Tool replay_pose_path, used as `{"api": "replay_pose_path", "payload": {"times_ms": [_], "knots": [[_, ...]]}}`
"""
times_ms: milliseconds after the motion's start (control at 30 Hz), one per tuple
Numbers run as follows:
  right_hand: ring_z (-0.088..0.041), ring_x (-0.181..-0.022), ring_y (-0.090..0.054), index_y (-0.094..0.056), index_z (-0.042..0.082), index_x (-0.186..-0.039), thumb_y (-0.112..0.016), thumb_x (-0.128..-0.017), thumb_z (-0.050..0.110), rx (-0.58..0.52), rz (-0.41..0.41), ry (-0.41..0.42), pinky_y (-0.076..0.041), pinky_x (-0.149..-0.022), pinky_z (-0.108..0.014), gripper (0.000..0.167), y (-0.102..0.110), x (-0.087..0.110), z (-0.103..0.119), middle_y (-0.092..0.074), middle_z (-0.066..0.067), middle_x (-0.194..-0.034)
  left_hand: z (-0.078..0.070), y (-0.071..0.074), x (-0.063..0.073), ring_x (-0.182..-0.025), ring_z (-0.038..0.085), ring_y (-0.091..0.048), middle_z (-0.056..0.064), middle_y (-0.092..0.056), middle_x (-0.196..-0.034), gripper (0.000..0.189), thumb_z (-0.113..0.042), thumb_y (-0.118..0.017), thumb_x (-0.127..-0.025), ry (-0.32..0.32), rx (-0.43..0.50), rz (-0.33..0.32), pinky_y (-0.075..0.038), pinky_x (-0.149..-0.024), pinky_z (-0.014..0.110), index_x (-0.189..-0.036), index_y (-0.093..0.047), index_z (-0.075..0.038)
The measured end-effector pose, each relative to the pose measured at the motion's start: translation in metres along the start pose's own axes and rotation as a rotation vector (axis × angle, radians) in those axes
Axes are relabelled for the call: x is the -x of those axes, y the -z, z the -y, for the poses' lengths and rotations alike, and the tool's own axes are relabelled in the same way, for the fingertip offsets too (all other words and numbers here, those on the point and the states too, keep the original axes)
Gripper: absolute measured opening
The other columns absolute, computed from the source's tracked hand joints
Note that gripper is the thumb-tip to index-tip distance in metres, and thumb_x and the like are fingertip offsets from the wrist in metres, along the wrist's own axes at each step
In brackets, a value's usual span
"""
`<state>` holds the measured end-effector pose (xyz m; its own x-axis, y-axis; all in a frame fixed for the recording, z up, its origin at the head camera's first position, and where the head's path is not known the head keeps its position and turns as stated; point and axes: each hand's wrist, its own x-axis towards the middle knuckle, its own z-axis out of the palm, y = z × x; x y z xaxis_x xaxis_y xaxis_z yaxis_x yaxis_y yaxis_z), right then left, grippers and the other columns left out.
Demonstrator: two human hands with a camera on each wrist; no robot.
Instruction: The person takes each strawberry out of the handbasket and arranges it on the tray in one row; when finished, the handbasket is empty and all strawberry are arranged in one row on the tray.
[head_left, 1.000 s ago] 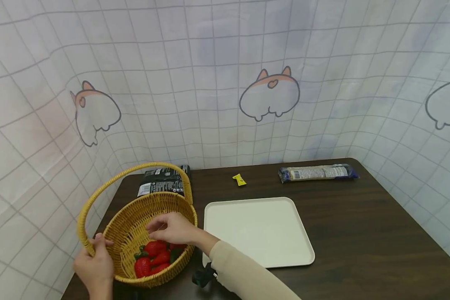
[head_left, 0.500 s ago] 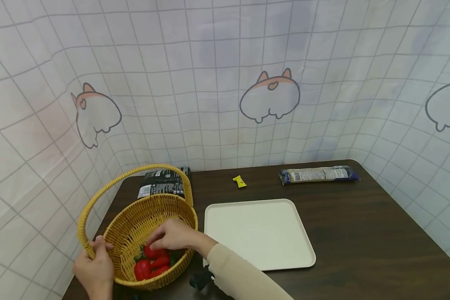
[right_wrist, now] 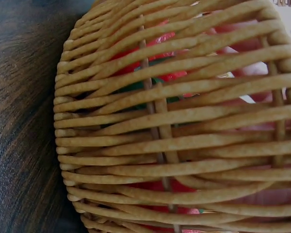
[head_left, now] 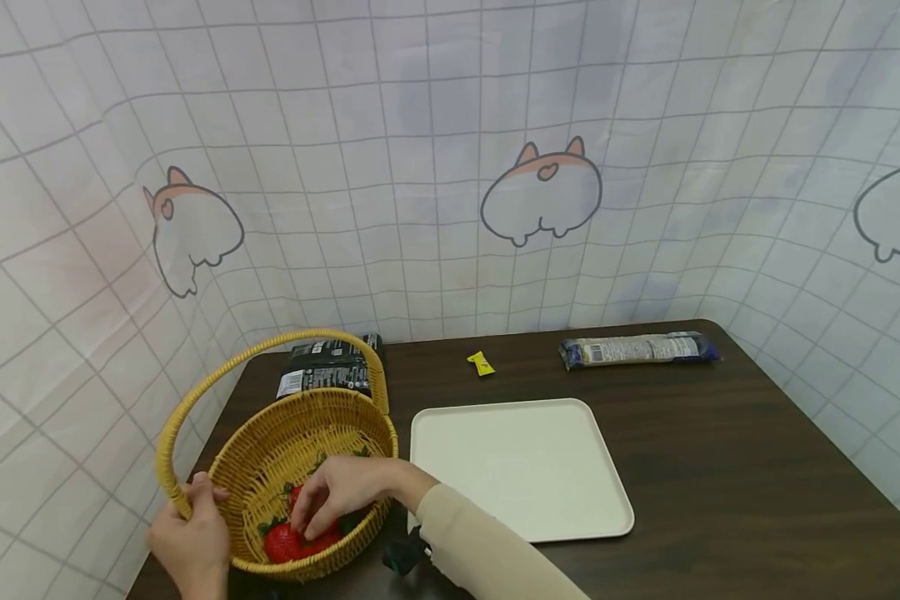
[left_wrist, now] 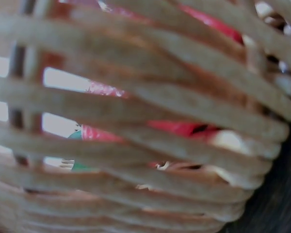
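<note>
A yellow woven basket (head_left: 300,417) with a tall arched handle stands at the table's left. My left hand (head_left: 191,533) grips it at the foot of the handle, thumb over the rim. Inside the basket, my right hand (head_left: 345,492) reaches down with bent fingers among red strawberries (head_left: 281,543). The fingertips are right at the fruit, and I cannot tell whether they pinch one. Green leaf tops show behind the hand, which hides part of the fruit. Both wrist views look through the basket's weave (right_wrist: 111,170), with red strawberry (left_wrist: 174,127) showing between the strands.
A white rectangular tray (head_left: 517,467) lies right of the basket. Behind are a black printed package (head_left: 326,367), a small yellow wrapped piece (head_left: 482,363) and a long clear-and-blue packet (head_left: 640,348). A small black object (head_left: 403,553) sits below the right forearm.
My right hand has dipped lower into the basket, toward the front strawberries. Leaf tops now show farther back in the basket. My left hand keeps its grip.
</note>
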<state>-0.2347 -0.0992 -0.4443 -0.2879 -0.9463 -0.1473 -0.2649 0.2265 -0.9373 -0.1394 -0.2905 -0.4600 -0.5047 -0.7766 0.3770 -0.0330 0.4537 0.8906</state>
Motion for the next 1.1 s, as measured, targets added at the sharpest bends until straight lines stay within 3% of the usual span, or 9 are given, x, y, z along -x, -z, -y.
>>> {"api": "replay_pose_path", "payload": {"times_ms": [100,200,433,867,1100], "knots": [[-0.001,-0.097,-0.063,-0.069,0.001,-0.112,-0.07,-0.086,0.0,-0.004,0.079,-0.006,-0.048,-0.086,-0.017,0.026,0.0013,-0.0005,-0.0006,-0.069,0.006,-0.103,0.0009,-0.0009,-0.0003,-0.039,0.006,-0.036,-0.029,-0.05,-0.051,0.044,-0.028,-0.059,-0.098,-0.016,0.001,-0.001,-0.03,-0.047,0.019,-0.07,-0.068,0.004],[-0.001,-0.1,-0.061,-0.068,0.001,-0.115,-0.071,-0.085,-0.003,0.008,0.095,-0.009,-0.047,-0.088,-0.017,0.031,0.0016,-0.0004,-0.0007,-0.068,0.005,-0.107,0.0019,-0.0024,-0.0006,-0.042,0.0,-0.038,-0.031,-0.049,-0.051,0.043,-0.026,-0.059,-0.098,-0.041,0.0,-0.009,-0.031,-0.05,0.016,-0.069,-0.068,0.004],[0.002,-0.089,-0.052,-0.071,0.009,-0.112,-0.074,-0.082,0.0,0.07,0.005,-0.02,-0.045,-0.081,-0.016,0.032,0.001,-0.0009,0.0003,-0.066,0.014,-0.105,0.0046,-0.004,-0.0022,-0.04,-0.003,-0.036,-0.034,-0.047,-0.052,0.041,-0.024,-0.059,-0.098,-0.058,-0.011,-0.026,-0.029,-0.05,0.016,-0.068,-0.068,0.004],[-0.004,-0.083,-0.055,-0.07,0.009,-0.108,-0.073,-0.081,0.0,-0.091,-0.113,0.013,-0.05,-0.072,-0.02,0.028,-0.0007,-0.0002,-0.0029,-0.065,0.011,-0.101,0.0052,-0.0029,-0.0012,-0.039,-0.001,-0.033,-0.034,-0.046,-0.051,0.042,-0.024,-0.059,-0.098,-0.05,-0.024,-0.028,-0.028,-0.05,0.018,-0.068,-0.068,0.004],[-0.005,-0.083,-0.058,-0.068,0.007,-0.116,-0.07,-0.081,-0.001,-0.126,-0.181,0.067,-0.052,-0.072,-0.022,0.036,0.0017,0.0011,-0.0019,-0.065,0.009,-0.102,0.0046,-0.0035,-0.0008,-0.041,-0.004,-0.037,-0.035,-0.046,-0.052,0.044,-0.027,-0.059,-0.098,-0.06,-0.018,-0.038,-0.03,-0.051,0.016,-0.068,-0.068,0.004]]}}
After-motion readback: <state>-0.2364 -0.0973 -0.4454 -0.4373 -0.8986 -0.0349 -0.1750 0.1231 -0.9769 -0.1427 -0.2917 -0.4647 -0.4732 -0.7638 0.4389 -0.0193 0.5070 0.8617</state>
